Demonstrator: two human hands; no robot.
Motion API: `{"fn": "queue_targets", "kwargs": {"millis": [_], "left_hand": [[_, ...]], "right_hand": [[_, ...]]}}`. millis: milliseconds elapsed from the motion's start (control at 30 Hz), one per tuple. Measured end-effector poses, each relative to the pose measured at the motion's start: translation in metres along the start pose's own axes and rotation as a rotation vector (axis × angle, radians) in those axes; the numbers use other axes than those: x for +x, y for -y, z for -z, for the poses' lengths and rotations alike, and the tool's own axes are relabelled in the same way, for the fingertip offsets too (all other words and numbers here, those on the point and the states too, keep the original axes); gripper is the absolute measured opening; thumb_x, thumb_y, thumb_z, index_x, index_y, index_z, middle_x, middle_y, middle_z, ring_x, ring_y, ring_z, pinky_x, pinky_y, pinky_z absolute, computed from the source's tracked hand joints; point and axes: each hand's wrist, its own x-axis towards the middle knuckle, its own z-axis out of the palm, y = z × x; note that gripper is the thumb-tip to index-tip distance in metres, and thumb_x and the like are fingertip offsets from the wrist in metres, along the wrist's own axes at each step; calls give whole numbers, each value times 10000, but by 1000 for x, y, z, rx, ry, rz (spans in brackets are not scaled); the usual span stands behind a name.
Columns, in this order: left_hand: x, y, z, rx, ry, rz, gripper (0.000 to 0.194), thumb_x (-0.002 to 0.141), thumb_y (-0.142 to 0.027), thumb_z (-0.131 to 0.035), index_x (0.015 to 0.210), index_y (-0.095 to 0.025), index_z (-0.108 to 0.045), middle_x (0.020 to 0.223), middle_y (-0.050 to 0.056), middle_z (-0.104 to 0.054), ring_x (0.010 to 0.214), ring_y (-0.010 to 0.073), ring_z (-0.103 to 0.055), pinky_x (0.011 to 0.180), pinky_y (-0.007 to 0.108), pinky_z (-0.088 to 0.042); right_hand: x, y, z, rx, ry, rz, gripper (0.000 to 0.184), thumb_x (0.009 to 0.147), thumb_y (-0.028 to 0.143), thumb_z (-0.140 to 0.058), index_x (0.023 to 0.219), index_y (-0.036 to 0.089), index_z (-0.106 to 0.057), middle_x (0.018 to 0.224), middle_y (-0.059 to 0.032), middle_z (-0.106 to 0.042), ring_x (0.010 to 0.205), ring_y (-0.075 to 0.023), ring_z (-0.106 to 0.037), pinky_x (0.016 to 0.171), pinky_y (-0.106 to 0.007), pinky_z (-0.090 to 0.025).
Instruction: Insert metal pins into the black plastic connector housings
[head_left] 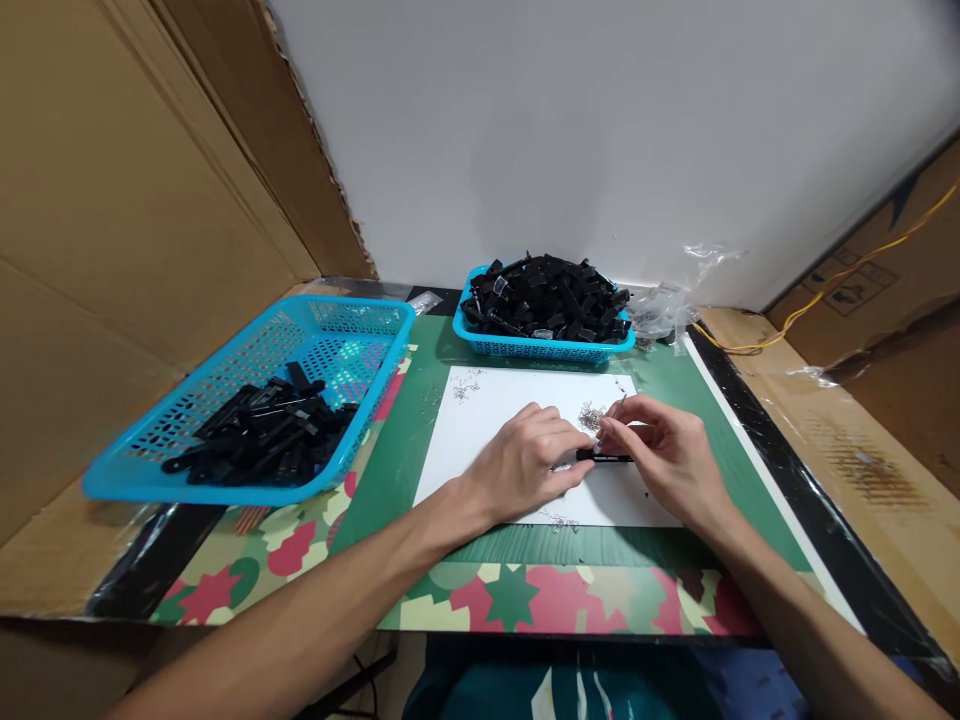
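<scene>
My left hand (536, 455) is closed, its thumb and forefinger pinching the end of a slim black plastic part (611, 458) that lies low over a white sheet (457, 450). From the right, my right hand (667, 450) reaches in with fingers closed around a thin, light-coloured tool (621, 402), whose kind is hard to make out. Its tip is close to the black part; whether they touch is hidden by my fingers. Just beyond the fingertips sits a small heap of fine metal pieces (591, 415), possibly tiny springs or clips.
At the left, a blue basket (120, 480) contains black plastic parts (270, 430). Another blue basket (540, 350), heaped with similar parts, stands at the back. Loose metal bits (465, 388) lie on the sheet. Cardboard (112, 180) walls the left; clear plastic bags (664, 312) sit behind.
</scene>
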Motion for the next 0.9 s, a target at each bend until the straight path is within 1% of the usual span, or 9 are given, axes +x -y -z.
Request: {"fn": "queue_targets", "kwargs": {"millis": [200,300,433,567,633,700,800,900], "left_hand": [[2,-1,0,37,-13,-23,138,990,-282,-666,1037,-166,-726,892,43,-763,831,208,-645,774,356,-415],[3,-2,2,60,3,-52,117,998,-252,-652,1001,-154,-717,843,22,-742,795,192,-616,757,348,-408],[4,-2,2,88,35,-62,152,1014,-239,-622,909,-151,-688,790,12,-708,761,182,-586,750,344,-406],[3,0,0,76,50,-38,227,1031,-246,-592,851,-156,-696,738,14,-680,740,180,-585,748,337,-414],[3,0,-1,51,27,-33,235,1027,-224,-589,839,-152,-710,729,23,-682,742,182,-597,750,335,-419],[4,-2,0,20,-32,-40,182,1021,-192,-586,917,-144,-727,795,36,-725,767,181,-621,757,334,-419],[6,-5,4,5,-111,-12,147,1025,-170,-575,1027,-140,-719,913,48,-772,822,184,-649,762,340,-405],[8,-8,9,-11,-120,35,146,1027,-182,-572,1010,-152,-714,924,43,-780,849,190,-651,779,354,-394]], "right_hand": [[-4,-1,0,1,-33,9,184,951,331,-716,855,182,-668,775,-23,-702,668,-167,-745,642,-282,-642],[-10,2,-2,-94,-76,66,147,961,299,-703,856,201,-668,769,-13,-717,654,-148,-722,619,-260,-608],[-13,4,-4,-238,-130,163,112,953,260,-705,862,219,-655,752,-1,-735,626,-138,-706,575,-242,-577],[-15,1,-8,-309,-91,213,95,949,219,-694,863,219,-654,740,12,-740,615,-135,-719,581,-239,-590],[-17,0,-9,-323,-75,245,95,945,196,-693,859,216,-658,735,17,-738,609,-131,-724,573,-234,-586],[-18,1,-10,-290,-132,247,71,952,193,-689,888,213,-665,756,11,-744,629,-136,-737,588,-237,-595],[-18,2,-8,-220,-201,202,45,970,219,-682,929,209,-665,780,-4,-754,665,-149,-752,643,-257,-621],[-13,1,-3,-139,-233,149,74,979,261,-681,930,207,-664,793,-16,-754,683,-162,-751,669,-285,-629]]}}
